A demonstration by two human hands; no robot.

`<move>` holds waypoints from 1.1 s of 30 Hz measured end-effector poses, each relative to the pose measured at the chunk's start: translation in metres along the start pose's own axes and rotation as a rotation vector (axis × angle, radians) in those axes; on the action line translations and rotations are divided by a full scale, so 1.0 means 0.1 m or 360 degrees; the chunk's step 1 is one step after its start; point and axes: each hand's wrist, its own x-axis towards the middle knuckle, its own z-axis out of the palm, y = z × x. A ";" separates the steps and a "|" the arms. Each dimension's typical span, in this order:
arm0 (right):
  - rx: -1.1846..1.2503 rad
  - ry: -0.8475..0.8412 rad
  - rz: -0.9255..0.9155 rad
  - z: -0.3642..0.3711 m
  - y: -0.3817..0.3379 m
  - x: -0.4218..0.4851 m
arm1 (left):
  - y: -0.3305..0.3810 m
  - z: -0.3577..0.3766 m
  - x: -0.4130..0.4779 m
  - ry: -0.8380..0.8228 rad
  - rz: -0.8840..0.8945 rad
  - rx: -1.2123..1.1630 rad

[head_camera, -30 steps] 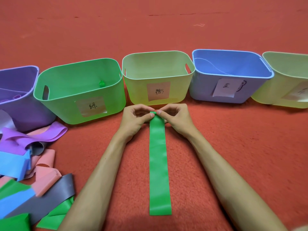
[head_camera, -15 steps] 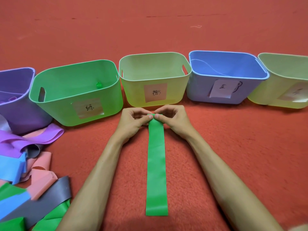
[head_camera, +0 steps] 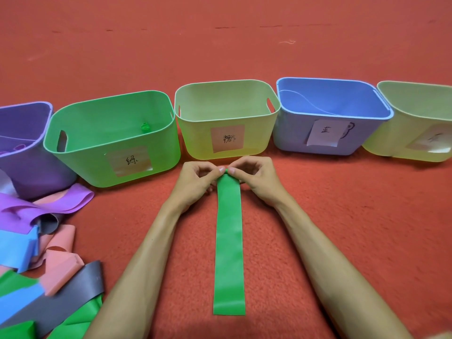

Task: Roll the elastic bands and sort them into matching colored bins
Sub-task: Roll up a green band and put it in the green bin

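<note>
A long, flat green band (head_camera: 229, 243) of smooth, faintly glossy rubber lies straight on the coarse red carpet (head_camera: 342, 216) between the two forearms, its far end curled into a tiny tight roll. The left hand (head_camera: 195, 178) and right hand (head_camera: 256, 177) meet at that end, each pinching the little roll between curled fingers and thumb. Just beyond the knuckles stands a pale yellow-green bin (head_camera: 227, 140) of thin plastic with rounded corners, slot handles and a paper label. Left of the left hand sits a bright green bin (head_camera: 80, 157) with a small green roll (head_camera: 145, 126) inside, and past it a purple bin (head_camera: 24, 172). Right of the right hand are a blue bin (head_camera: 293, 133) and another pale yellow bin (head_camera: 391, 143), both labelled. Beside the left forearm lies a loose heap of bands (head_camera: 36, 253), purple, blue, pink, grey and green, crumpled and overlapping.
</note>
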 end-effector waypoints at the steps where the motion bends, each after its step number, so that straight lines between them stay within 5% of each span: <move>1: 0.0003 -0.0020 0.0004 -0.01 0.00 0.00 | -0.01 -0.01 0.00 -0.0003 0.0006 -0.0004; 33: -0.0115 -0.0075 0.0115 0.00 0.02 0.02 | 0.04 -0.02 -0.04 -0.0015 0.0090 -0.0061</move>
